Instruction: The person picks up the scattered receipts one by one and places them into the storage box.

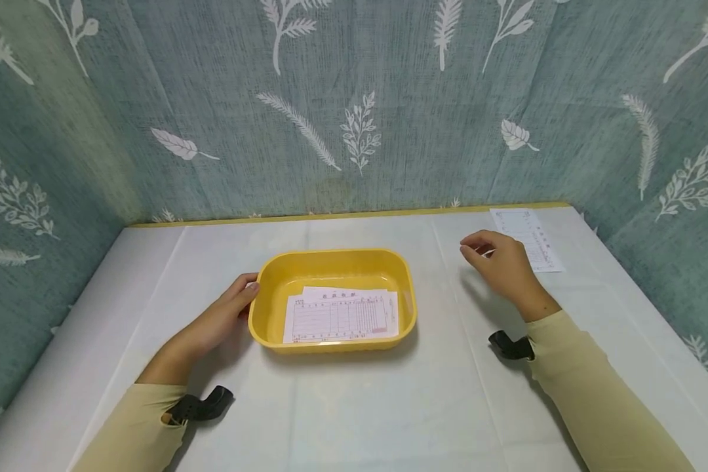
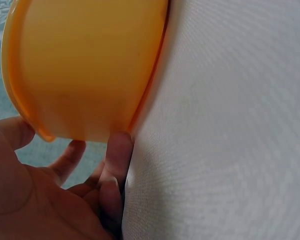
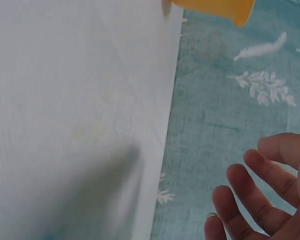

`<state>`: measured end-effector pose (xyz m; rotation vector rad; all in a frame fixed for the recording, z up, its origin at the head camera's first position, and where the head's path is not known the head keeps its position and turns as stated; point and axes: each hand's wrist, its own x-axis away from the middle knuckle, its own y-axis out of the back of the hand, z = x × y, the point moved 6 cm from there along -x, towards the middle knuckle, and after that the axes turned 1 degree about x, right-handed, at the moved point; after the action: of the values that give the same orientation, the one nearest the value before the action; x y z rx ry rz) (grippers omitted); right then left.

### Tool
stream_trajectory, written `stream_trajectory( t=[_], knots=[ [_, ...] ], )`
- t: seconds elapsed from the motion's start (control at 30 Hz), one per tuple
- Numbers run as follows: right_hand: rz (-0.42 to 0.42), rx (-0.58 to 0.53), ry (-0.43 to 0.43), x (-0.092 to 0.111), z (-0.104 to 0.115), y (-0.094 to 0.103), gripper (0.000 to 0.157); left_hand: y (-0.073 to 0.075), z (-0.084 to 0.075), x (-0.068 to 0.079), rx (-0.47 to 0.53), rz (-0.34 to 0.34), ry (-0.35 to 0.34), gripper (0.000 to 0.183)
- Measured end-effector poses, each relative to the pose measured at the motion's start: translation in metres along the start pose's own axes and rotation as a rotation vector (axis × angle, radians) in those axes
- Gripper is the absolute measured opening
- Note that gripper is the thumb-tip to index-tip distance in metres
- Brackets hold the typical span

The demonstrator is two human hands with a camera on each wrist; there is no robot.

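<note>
A yellow plastic tray (image 1: 335,259) with rounded corners sits near the middle of the white table. Inside it lie several overlapping printed receipt slips (image 1: 341,318) with ruled columns. My left hand (image 1: 224,314) holds the tray's left end, thumb at the rim and fingers against the outer wall (image 2: 90,75). To the right of the tray, my right hand (image 1: 501,265) is raised over the table with loosely bent fingers and holds nothing. One more printed slip (image 1: 526,239) lies flat at the back right, just beyond the right hand and partly behind it.
White cloth (image 1: 342,413) covers the table, with a yellow strip (image 1: 354,214) along its back edge. Green leaf-patterned fabric (image 1: 330,118) hangs behind and at both sides. Black wrist mounts (image 1: 510,345) stick out from both sleeves.
</note>
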<state>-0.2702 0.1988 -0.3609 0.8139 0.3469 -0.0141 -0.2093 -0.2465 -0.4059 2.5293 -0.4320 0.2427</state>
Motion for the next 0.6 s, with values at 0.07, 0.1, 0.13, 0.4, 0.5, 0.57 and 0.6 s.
stream_trajectory(
  t=[0.07, 0.1, 0.13, 0.4, 0.5, 0.57, 0.6],
  knots=[
    [0.005, 0.009, -0.016, -0.002, -0.002, 0.002, 0.019, 0.002, -0.002, 0.000, -0.007, 0.004, -0.009, 0.058],
    [0.005, 0.010, -0.023, -0.002, -0.002, 0.003, 0.019, 0.003, -0.002, 0.000, -0.010, 0.003, -0.012, 0.058],
    [0.005, 0.012, -0.030, -0.002, -0.004, 0.004, 0.019, 0.003, -0.002, 0.000, -0.012, 0.003, -0.015, 0.057],
    [0.008, 0.008, -0.094, -0.002, -0.017, 0.009, 0.023, 0.001, -0.002, -0.001, -0.007, 0.002, -0.040, 0.056],
    [0.022, 0.011, -0.114, -0.002, -0.022, 0.009, 0.023, 0.000, 0.000, 0.000, -0.011, 0.006, -0.029, 0.056],
    [0.018, 0.018, -0.115, -0.003, -0.025, 0.009, 0.023, 0.000, -0.001, 0.000, -0.004, -0.004, -0.030, 0.055],
    [0.020, 0.022, -0.116, -0.003, -0.026, 0.009, 0.023, 0.000, -0.001, 0.000, 0.000, -0.007, -0.031, 0.055]
  ],
)
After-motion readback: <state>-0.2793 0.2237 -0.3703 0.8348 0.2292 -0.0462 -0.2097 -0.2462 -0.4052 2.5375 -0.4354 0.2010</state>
